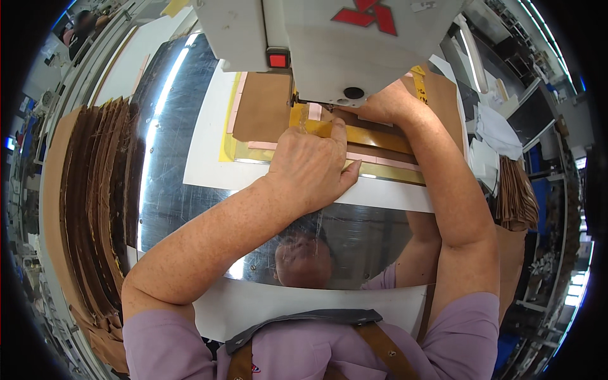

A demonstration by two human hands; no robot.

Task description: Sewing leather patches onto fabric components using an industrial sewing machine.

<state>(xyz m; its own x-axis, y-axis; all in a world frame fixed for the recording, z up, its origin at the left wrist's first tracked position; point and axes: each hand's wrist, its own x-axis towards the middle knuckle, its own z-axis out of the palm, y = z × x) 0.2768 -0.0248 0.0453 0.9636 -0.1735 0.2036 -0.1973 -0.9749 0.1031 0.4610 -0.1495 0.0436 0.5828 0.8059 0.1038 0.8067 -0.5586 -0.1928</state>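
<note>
My left hand [311,161] rests on the work under the machine head, its index finger and thumb stretched out and its fingertips by a translucent yellow strip [373,138]. That strip lies across a brown sheet [263,104]. Beneath is a yellowish template board [399,173] edged with pale pink strips [364,158]. On the far right side of the work, my right hand [382,103] reaches in behind the white sewing machine head [354,57]. Its fingers are largely hidden there, so what they touch does not show.
A shiny metal plate [354,240] covers the table in front of me, with a white sheet [206,155] under the work. Brown pieces stand stacked at the left [79,190]; more brown pieces [516,193] hang at the right beside a white cloth [498,132].
</note>
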